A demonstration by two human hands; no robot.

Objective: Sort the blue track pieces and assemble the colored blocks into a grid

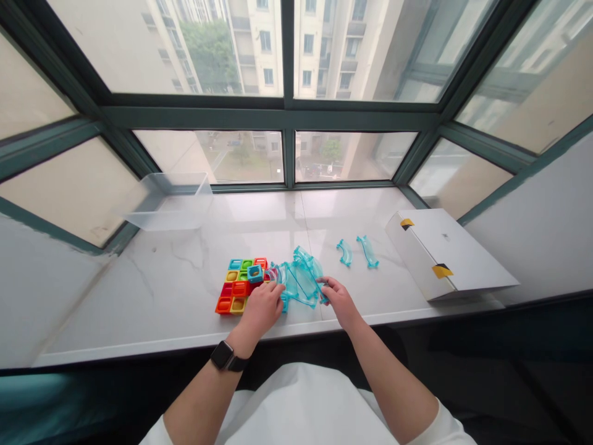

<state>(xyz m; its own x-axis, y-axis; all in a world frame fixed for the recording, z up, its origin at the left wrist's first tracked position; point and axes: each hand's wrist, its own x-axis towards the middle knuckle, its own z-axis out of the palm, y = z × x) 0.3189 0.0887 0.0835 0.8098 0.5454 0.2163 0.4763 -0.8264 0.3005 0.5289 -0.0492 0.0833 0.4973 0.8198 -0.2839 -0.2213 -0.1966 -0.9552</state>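
Observation:
Colourful square plastic blocks (239, 288) in red, yellow, green and blue stand packed together on the white ledge. One blue block (254, 274) sits higher than the others. Beside them lies a loose pile of translucent light-blue track pieces (302, 278), some overlapping. My left hand (264, 304) is over the right part of the blocks, its fingers bent downward at the pile's left edge; what they grip is hidden. At the pile's right side, my right hand (340, 301) has thumb and fingers closed on a translucent blue track piece (321, 290).
Two curved track pieces, a short one (344, 253) and a longer one (368, 252), lie apart on the ledge (185, 278). A clear plastic bin (171, 201) stands back left. A white box (456, 250) with yellow-black tabs is at right. Windows border the back.

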